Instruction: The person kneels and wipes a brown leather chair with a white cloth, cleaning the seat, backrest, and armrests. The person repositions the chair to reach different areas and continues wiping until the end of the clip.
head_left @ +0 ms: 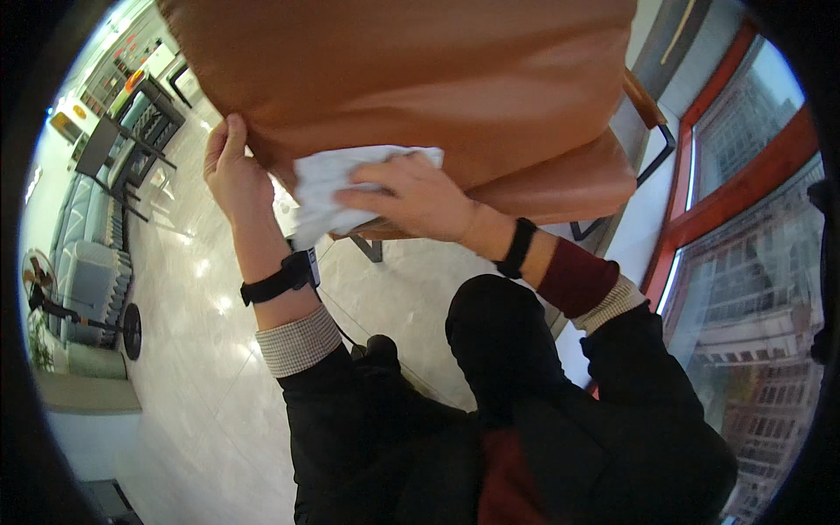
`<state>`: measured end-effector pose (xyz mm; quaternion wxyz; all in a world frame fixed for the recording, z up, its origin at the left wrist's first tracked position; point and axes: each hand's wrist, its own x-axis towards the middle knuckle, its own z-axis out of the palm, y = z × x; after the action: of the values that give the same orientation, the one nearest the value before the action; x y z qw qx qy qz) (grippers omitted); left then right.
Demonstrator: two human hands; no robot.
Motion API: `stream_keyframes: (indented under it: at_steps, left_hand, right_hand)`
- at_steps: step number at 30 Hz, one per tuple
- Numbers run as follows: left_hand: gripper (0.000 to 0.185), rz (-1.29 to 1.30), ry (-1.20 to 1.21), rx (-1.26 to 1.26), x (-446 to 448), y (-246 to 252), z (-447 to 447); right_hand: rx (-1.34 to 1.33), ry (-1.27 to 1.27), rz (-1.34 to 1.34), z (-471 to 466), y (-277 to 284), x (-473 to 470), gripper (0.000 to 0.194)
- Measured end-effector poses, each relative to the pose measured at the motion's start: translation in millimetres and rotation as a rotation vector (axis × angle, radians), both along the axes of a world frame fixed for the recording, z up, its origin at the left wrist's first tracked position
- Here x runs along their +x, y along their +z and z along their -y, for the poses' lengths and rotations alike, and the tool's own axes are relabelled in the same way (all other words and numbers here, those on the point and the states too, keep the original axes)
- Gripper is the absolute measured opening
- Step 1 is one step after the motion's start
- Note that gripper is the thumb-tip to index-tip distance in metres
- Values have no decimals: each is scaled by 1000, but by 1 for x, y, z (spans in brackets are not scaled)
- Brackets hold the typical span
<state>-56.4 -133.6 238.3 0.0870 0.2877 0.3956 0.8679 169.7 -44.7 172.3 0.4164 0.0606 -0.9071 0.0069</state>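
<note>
A brown leather-like chair (420, 72) fills the upper middle of the head view, its large padded panel facing me. My left hand (237, 167) grips the panel's left edge, with the thumb on its front face. A white cloth (328, 180) lies against the panel's lower left part. On it rests my right hand (413, 193), slightly blurred, with the fingers spread and pressing the cloth to the surface. Whether the fingers also pinch the cloth is hard to see. Both wrists wear black bands.
A red-framed window (682, 230) runs along the right side. At the left are a standing fan (85, 321), a grey-blue sofa (95, 282) and a dark chair (108, 157) beside a table. Glossy pale tiles (197, 407) cover the floor. The chair's wooden armrest (644, 98) juts out at right.
</note>
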Motion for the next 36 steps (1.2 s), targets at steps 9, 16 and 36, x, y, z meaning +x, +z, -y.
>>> stream_keyframes:
  at_steps: [9,16,36]
  left_hand:
    - [14,23,-79,-24,5,4,0]
    - [14,24,-145,-31,9,3,-4]
    - [12,14,-108,-46,25,11,-5]
  right_hand:
    - [-33,-638,-243,-99,-2,57,55]
    - [-681,-986,-764,-230,-44,156,36]
    - [-2109,266,611,4,-19,13,44]
